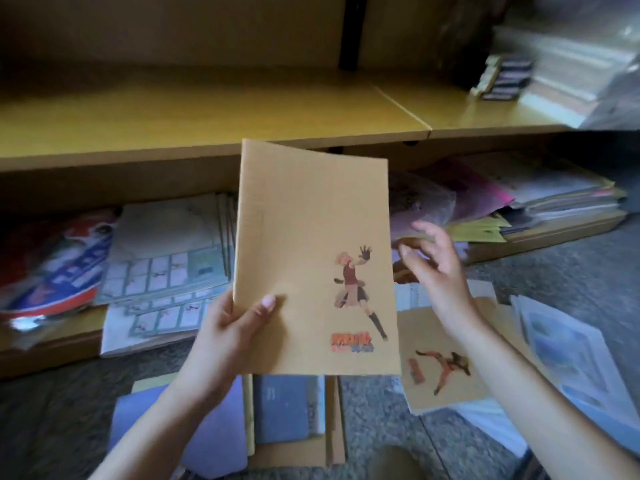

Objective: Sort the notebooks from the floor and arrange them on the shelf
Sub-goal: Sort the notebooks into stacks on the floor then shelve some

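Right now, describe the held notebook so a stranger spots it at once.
Find the yellow shelf; the notebook is raised before its front edge, gripped by the left hand. Unlike the floor notebook, also tan, it shows a pink-haired figure in red.

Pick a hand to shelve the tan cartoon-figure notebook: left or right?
Left. The left hand grips the tan paper notebook with the cartoon figure at its lower corner, in front of the yellow wooden shelf board. The right hand holds nothing.
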The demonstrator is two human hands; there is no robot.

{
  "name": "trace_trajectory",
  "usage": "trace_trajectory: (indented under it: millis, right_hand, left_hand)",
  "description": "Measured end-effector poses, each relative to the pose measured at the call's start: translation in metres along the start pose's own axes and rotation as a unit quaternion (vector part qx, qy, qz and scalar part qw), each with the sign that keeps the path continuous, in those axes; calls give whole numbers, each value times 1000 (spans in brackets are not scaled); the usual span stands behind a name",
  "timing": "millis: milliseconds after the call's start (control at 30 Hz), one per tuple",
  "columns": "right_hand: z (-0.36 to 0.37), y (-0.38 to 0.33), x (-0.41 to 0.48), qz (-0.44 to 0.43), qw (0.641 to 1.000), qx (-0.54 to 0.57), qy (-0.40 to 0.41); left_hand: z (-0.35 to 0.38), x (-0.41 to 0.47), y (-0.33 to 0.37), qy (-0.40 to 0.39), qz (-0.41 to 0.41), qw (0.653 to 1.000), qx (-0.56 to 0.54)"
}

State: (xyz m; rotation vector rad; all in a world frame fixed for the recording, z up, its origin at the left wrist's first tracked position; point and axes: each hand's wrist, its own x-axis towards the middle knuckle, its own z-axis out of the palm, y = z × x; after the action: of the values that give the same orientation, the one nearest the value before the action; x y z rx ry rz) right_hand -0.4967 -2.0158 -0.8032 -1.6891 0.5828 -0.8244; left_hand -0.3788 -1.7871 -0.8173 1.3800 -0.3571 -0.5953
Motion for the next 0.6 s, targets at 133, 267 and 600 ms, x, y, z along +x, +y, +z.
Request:
trace_trajectory:
  millis: [133, 267, 600]
  right_hand:
    - [35, -23, -16, 71, 968, 118, -208]
    - [80, -57, -8, 32, 943, 134, -302]
    - [164, -114, 17, 62, 949, 150, -271]
  left_hand:
    - [-11, 17, 52, 101, 51, 993, -41]
    - [-32, 30, 93, 141, 77, 986, -40]
    - [-99, 63, 158, 201, 4, 979, -29]
